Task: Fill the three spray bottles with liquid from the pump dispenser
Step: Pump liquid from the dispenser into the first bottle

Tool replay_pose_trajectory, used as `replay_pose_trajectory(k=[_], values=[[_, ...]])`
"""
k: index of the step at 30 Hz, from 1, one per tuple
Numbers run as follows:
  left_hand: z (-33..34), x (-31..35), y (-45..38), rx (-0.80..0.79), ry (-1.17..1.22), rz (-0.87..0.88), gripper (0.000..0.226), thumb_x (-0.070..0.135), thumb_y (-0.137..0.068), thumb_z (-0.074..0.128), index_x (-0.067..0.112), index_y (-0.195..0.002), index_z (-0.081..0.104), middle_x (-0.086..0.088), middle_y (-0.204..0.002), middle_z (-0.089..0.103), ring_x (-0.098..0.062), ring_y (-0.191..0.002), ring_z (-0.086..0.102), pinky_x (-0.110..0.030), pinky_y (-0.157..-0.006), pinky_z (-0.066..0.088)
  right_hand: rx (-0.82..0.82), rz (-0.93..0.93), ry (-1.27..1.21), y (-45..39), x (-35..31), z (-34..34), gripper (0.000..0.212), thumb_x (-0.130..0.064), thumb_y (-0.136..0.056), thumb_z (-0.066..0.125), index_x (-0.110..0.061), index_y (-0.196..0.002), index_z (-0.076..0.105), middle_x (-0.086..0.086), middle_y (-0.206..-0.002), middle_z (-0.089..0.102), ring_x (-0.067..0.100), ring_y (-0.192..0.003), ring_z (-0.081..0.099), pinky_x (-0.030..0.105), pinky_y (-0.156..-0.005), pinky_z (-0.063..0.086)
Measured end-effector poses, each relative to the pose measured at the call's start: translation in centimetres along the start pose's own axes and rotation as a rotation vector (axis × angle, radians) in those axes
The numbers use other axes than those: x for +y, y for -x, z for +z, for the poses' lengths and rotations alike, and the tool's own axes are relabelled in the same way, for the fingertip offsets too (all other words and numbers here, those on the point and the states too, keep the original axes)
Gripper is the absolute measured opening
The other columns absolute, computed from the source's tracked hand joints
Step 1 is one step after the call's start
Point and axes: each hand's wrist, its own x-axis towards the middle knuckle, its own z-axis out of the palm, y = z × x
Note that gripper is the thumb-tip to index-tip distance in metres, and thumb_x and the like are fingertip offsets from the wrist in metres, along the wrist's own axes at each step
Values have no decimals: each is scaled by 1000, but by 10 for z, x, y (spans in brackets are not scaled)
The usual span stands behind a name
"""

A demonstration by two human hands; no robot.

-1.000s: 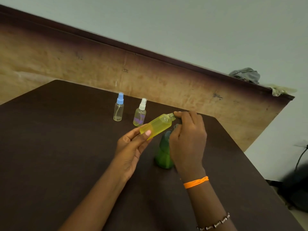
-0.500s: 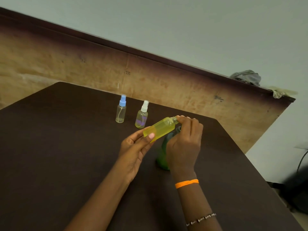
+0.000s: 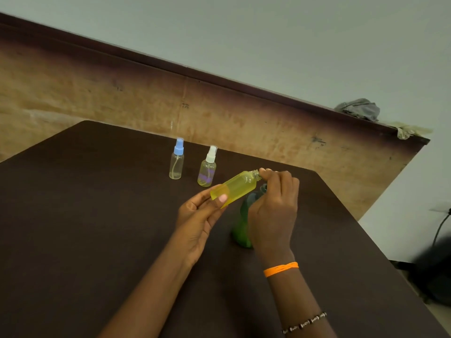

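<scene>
My left hand [image 3: 197,220] holds a yellow spray bottle [image 3: 238,187] by its base, tilted, with its open neck pointing up and right. My right hand [image 3: 273,211] is curled over the top of the green pump dispenser [image 3: 240,228], which stands on the dark table [image 3: 85,215]. Its fingertips touch the yellow bottle's neck. The hand hides most of the dark pump head. Two clear spray bottles stand upright behind: one with a blue cap [image 3: 176,162] and one with a white cap and a purple band [image 3: 207,169].
A wooden panel [image 3: 122,98] runs along the table's far edge, with a grey cloth [image 3: 358,109] on its top at the right. A dark blurred object [image 3: 434,269] and a cable lie beyond the table's right edge.
My right hand has settled lower over the dispenser's top, fingers still at the yellow bottle's neck. The bottle keeps its tilt in my left hand. The view has shifted slightly.
</scene>
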Motion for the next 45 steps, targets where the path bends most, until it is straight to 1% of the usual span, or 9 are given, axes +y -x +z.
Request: replay_pose_trajectory(k=[2,6,10,17,22,27,31,37,45], values=[[0,-1,0,2,9,-1,38,8,-64,66,7,-101,63,-2,-89,74,-10,-87,70,-16,-71,54,-2,-10,10,1,2,1,39,2,-80,29,7,-96,64,16,-85,57,26,-79,48,43,-71,54],[0,1,2,0,8,-1,35,5,-67,65,6,-101,63,-2,-88,75,-10,-85,70,-16,-70,55,-39,-8,10,-10,5,-10,42,-1,-76,29,3,-94,66,12,-86,58,24,-82,50,26,-68,43],[1,2,2,-4,-6,4,30,1,-74,63,5,-104,63,-3,-90,74,-10,-85,70,-16,-69,54,-74,36,-62,-13,1,-13,36,5,-73,36,1,-92,67,11,-86,58,27,-83,53,21,-69,36],[0,2,0,11,7,0,40,7,-65,65,6,-105,63,-4,-92,74,-10,-86,70,-16,-69,54,-53,-2,36,-6,-2,-4,39,-1,-78,29,4,-92,65,14,-83,57,24,-81,46,26,-68,38],[1,2,2,11,7,-3,37,3,-70,64,4,-106,62,-3,-89,74,-10,-84,70,-17,-71,55,-140,41,6,-23,1,-18,28,9,-75,44,2,-88,67,12,-87,59,30,-85,55,24,-65,38],[1,0,0,8,6,-7,36,4,-67,64,5,-104,62,-2,-88,74,-10,-85,70,-17,-72,55,-85,-15,40,-2,1,-10,45,0,-77,28,6,-100,66,16,-87,59,25,-83,46,37,-73,48],[2,0,2,8,25,-19,33,1,-71,63,5,-104,62,-3,-88,74,-10,-85,70,-17,-72,55,-100,-13,73,-7,5,-14,41,0,-75,30,4,-94,67,13,-83,58,25,-81,48,31,-66,46],[2,1,2,17,7,-8,33,2,-72,63,4,-105,62,-2,-87,74,-9,-83,70,-17,-73,55,-270,24,71,-30,0,-28,29,4,-83,44,0,-100,67,11,-97,59,27,-96,52,33,-70,43],[3,0,3,4,8,-33,32,6,-68,64,6,-100,63,-4,-90,74,-10,-84,70,-17,-72,55,-90,-53,50,-14,7,-13,34,-5,-79,31,2,-79,64,12,-75,56,27,-71,51,27,-61,38]])
